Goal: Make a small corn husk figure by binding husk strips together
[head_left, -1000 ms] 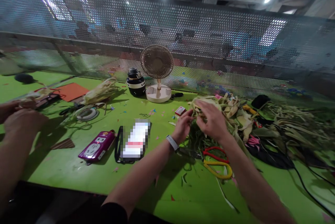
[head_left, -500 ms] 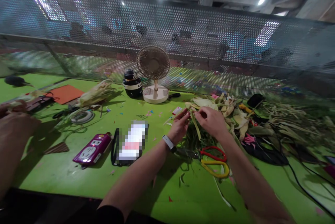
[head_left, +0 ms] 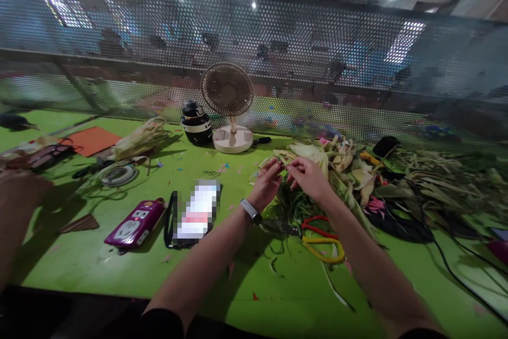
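Note:
My left hand [head_left: 266,185], with a watch [head_left: 251,211] at its wrist, is closed in a pinch. My right hand [head_left: 308,177] pinches close beside it, fingertips nearly meeting. Between them is a thin strip of corn husk [head_left: 284,166], mostly hidden by the fingers. Just behind and right of the hands lies a heap of pale corn husks [head_left: 313,154]. Green shredded strands [head_left: 296,202] sit below the right hand. Scissors with red and yellow handles [head_left: 323,249] rest on the green table [head_left: 286,296] beneath my forearms.
Left of my forearm lie a phone [head_left: 196,214] and a purple power strip [head_left: 135,225]. A fan [head_left: 232,140] and a dark jug [head_left: 196,126] stand before the perforated metal screen [head_left: 159,69]. Another person's hand [head_left: 24,188] is at far left. Cables [head_left: 444,259] run along the right.
The hanging end of the husk strip no longer shows between my hands. Both hands have shifted slightly left in view, and the whole view has moved a little.

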{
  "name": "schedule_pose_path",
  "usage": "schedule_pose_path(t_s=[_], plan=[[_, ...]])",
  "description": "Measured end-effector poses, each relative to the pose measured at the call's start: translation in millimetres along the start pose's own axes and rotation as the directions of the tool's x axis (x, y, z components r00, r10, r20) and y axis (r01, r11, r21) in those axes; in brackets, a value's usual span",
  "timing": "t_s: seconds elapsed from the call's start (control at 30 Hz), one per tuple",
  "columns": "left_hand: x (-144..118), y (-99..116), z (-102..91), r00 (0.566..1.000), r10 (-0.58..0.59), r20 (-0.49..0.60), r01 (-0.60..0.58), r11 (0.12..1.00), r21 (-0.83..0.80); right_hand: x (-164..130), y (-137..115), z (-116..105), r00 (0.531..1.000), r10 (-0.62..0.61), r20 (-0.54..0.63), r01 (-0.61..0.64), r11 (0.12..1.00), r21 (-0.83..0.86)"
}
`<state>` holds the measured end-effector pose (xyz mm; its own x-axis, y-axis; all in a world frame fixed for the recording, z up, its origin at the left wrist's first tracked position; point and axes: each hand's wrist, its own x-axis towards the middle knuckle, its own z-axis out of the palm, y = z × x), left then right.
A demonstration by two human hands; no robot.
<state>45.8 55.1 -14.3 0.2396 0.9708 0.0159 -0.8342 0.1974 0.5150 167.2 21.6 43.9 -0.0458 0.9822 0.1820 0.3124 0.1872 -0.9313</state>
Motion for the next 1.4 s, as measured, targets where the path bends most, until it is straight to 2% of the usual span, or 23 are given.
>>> schedule_pose_path(t_s=[0.2,0.4,0.47,0.57,0.63,0.7,0.87,1.03,1.2,1.4], plan=[[1,-3,-1.9,0.995,-0.059,0.086,0.053,0.996,0.069,0,2,-1,0.998,-0.047,0.045,0.053,0.988,-0.143],[3,-5,-1.2,0.999,0.047,0.026,-0.051,0.983,0.175,3,6,-5,0.998,-0.069,-0.002,0.065,0.958,-0.279],[5,-5,-1.8,0.998,0.056,0.03,-0.061,0.979,0.194,3,4,-5,0.999,-0.034,0.01,0.035,0.97,-0.239],[7,-4,-2.5,0.995,0.068,0.078,-0.083,0.973,0.216,2,-2,-3,0.992,0.124,0.035,-0.122,0.99,-0.068],[8,-3,-2.7,0.99,0.099,0.104,-0.121,0.963,0.241,1,-6,-1,0.968,0.238,0.081,-0.243,0.968,0.062],[9,-3,-3.0,0.984,0.137,0.111,-0.163,0.947,0.277,0,-7,1,0.954,0.282,0.098,-0.293,0.949,0.118],[10,-4,-5.0,0.978,0.189,0.087,-0.207,0.925,0.32,3,0,6,0.974,0.22,0.058,-0.223,0.974,0.052],[9,-2,-5.8,0.979,0.191,0.075,-0.205,0.922,0.329,6,5,5,0.977,0.209,0.041,-0.213,0.967,0.141],[4,-4,-3.3,0.98,0.158,0.124,-0.19,0.929,0.318,5,1,1,0.987,0.153,0.039,-0.158,0.97,0.185],[-1,-6,0.4,0.971,0.15,0.184,-0.211,0.901,0.378,2,-6,-4,0.995,0.102,0.014,-0.103,0.986,0.129]])
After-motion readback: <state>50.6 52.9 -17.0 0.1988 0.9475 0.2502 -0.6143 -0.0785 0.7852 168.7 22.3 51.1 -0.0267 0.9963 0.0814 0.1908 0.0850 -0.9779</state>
